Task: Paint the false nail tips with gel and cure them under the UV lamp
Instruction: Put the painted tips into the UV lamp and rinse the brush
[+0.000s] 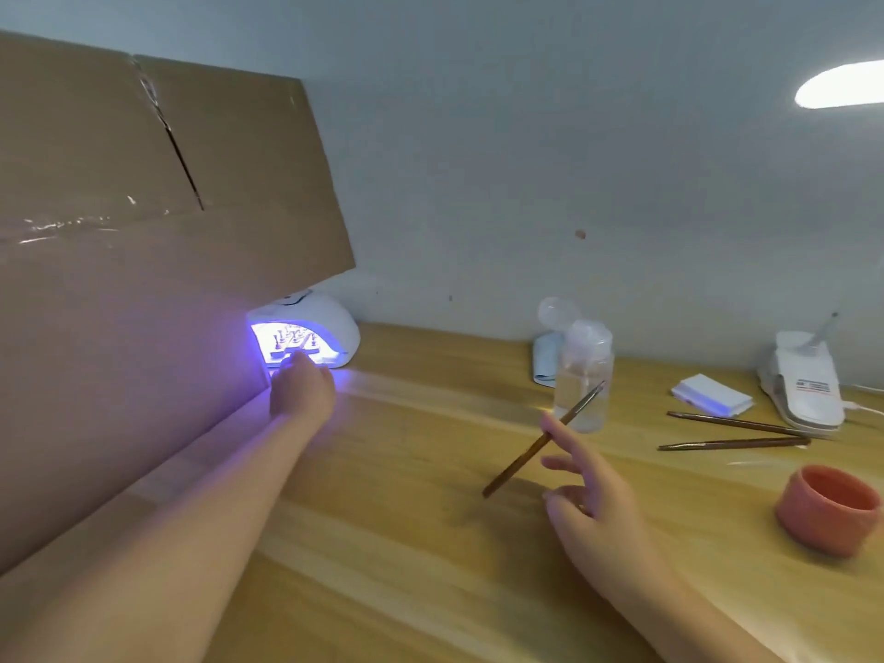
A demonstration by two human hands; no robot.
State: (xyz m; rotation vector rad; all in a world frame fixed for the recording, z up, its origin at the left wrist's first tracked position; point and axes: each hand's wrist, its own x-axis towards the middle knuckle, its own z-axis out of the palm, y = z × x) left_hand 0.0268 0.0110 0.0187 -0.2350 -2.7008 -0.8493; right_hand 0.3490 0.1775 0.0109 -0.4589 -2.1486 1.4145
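Observation:
A white UV lamp (335, 327) glows violet at the back left of the wooden table (406, 543). Inside it stands a holder with several false nail tips (292, 338) on pegs. My left hand (301, 382) is at the lamp's mouth, touching the holder's front edge. Its fingers are hidden behind the back of the hand. My right hand (588, 495) hovers over the middle of the table and pinches a thin brown nail brush (526, 454). The brush is tilted, with one end up near a clear bottle.
A large cardboard sheet (143, 256) leans along the left side. A clear pump bottle (583, 375), a white pad stack (712, 394), two more brushes (736, 433), a white device (803, 385) and an orange cup (832, 509) sit at the right.

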